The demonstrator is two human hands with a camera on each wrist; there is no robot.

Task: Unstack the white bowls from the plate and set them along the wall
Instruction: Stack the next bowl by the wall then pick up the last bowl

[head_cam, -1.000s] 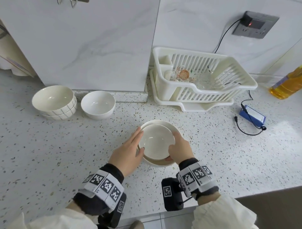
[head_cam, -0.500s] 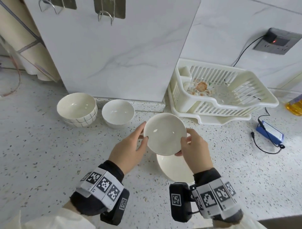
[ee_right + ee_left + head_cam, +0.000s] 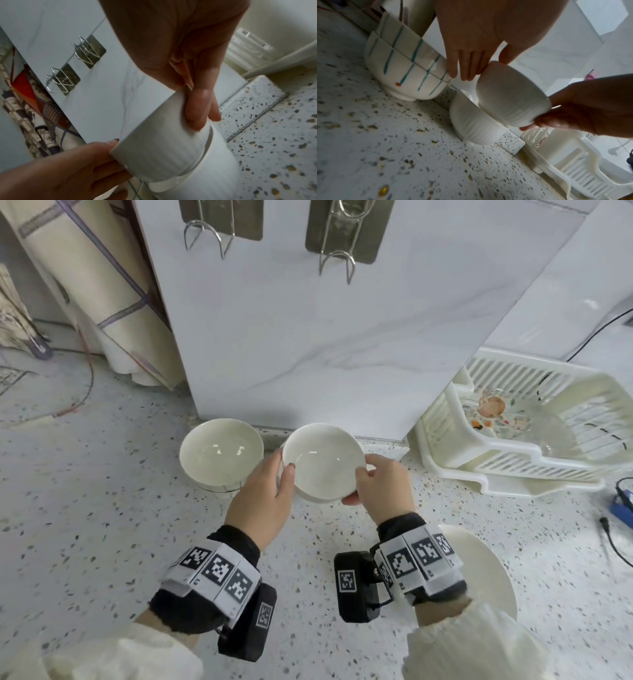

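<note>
Bowls number four in all: one plain white bowl (image 3: 323, 462) is held in the air by both hands, tilted, directly over a second plain white bowl (image 3: 471, 121) that stands on the counter (image 3: 102, 525) at the foot of the wall (image 3: 342, 354); at 9 o'clock of that pair stand two striped bowls (image 3: 406, 70), one nested in the other, also against the wall. The left hand (image 3: 262, 503) grasps the held bowl at its 9 o'clock rim, thumb on the rim and fingers (image 3: 465, 67) extended down the outside. The right hand (image 3: 380, 491) grasps the 3 o'clock rim, thumb over the edge and fingers (image 3: 199, 108) under the wall of the bowl. One plate (image 3: 486, 570) lies bare on the counter at 5 o'clock of the held bowl, partly hidden by the right wrist. One dish rack (image 3: 520, 460) sits at 3 o'clock. Two metal hooks (image 3: 334, 241) hang on the wall at 12 o'clock.
</note>
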